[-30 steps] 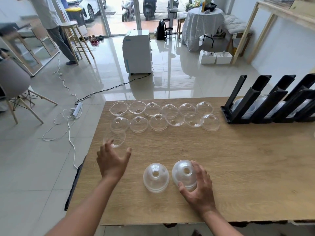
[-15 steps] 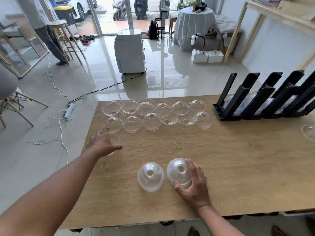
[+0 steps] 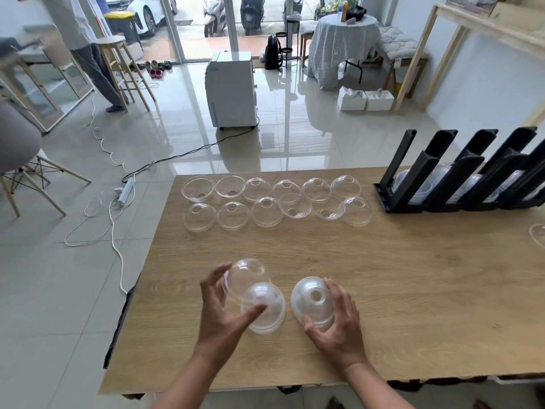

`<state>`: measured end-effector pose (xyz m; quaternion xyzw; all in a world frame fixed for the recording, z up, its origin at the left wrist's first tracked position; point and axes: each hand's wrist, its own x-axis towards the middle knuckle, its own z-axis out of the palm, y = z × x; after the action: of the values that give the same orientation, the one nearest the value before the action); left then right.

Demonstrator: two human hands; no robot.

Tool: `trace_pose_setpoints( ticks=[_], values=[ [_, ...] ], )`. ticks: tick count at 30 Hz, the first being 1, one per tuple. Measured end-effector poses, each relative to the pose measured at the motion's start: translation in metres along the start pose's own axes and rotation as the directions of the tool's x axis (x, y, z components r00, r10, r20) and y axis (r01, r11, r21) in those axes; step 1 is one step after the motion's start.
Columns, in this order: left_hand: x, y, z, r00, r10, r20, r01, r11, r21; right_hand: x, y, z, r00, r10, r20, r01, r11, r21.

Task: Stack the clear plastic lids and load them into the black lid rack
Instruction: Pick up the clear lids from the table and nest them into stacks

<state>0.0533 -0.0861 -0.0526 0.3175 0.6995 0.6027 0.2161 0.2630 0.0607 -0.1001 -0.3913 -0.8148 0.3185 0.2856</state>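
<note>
A clear dome lid [image 3: 246,277] is being held tilted in the left hand [image 3: 222,315], fingers [image 3: 213,277] curled on its far rim and the thumb crossing beneath, directly above a small stack of lids [image 3: 263,309] that is resting on the bench [image 3: 413,290]. A second stack [image 3: 313,302] is being cupped by the right hand [image 3: 339,323], fingers spread around its right side and the thumb set at its near rim; whether it is being gripped firmly or merely steadied cannot be told.

The lids are judged to be very light, thin and springy, slick to the touch and easily dented or knocked skidding. The stiffer rim is being treated as the sensible place to take hold, with the dome left unsqueezed so that one lid nests squarely over the next.

Farther out, two rows of loose lids [image 3: 274,199] are lying well apart from both hands near the far edge, some dome-up, some inverted like bowls. The black lid rack [image 3: 460,178] is standing at the far right, lids already visible in its slots, well beyond reach of the right hand.
</note>
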Motion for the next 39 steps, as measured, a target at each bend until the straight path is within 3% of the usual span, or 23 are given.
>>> trace_pose_setpoints(
  ticks=[3,7,20,28,39],
  values=[
    [-0.024,-0.015,0.016,1.000,0.005,-0.006,-0.004,0.988,0.154,0.000,0.000,0.001,1.000,-0.001,0.004,0.001,1.000,-0.001],
    [-0.037,-0.034,0.026,1.000,-0.008,0.000,0.008,0.992,0.126,0.000,0.001,0.002,1.000,0.005,0.009,-0.005,1.000,-0.008],
    [-0.035,-0.031,0.032,1.000,-0.022,0.005,0.018,0.927,0.375,0.000,0.009,0.007,1.000,-0.003,-0.002,0.003,0.998,-0.055],
    [-0.019,-0.032,0.035,0.985,0.104,0.136,-0.158,0.854,0.496,-0.001,0.009,0.008,1.000,-0.004,0.013,0.005,0.997,-0.071],
    [-0.019,-0.037,0.033,0.973,0.167,0.158,-0.226,0.822,0.523,0.000,0.009,0.008,1.000,0.007,0.020,-0.006,0.998,-0.058]
  ],
)
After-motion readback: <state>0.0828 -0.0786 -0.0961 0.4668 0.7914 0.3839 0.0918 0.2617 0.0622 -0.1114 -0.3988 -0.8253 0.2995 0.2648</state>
